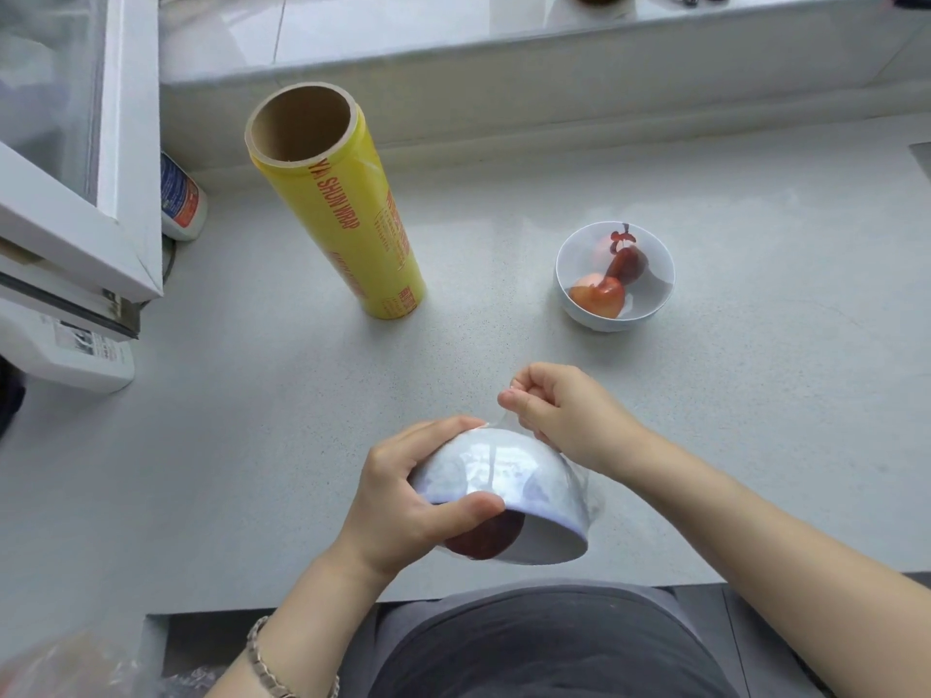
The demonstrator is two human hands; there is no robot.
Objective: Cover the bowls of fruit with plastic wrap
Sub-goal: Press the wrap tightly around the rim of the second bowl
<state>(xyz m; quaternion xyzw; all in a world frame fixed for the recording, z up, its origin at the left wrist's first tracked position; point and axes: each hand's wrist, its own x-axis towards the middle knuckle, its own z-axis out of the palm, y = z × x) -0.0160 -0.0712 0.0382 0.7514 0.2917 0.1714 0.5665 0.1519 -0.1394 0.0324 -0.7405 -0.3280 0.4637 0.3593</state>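
The left hand (403, 501) gripped the bowl (504, 476) low in the middle of the frame, fingers curled over its outside and thumb pressed near the rim. The bowl was tipped steeply, its mouth facing the person. The right hand (559, 415), just above it, pinched a loose edge of plastic wrap (492, 423) between thumb and fingertips, drawing it over the bowl's underside.

A red fruit (483, 539) showed at the mouth. At that tilt it probably leaned on the film alone, so a weak seal could let it roll out. A hard pull might tear the wrap or bunch it.

On the counter (705, 395) to the upper right, well apart, sat a second bowl (594, 319) of fruit, seemingly filmed over. The roll (342, 209) stood upright at upper left, with a bottle (182, 199) beside the window frame (126, 143). Nothing lay between the hands and either.
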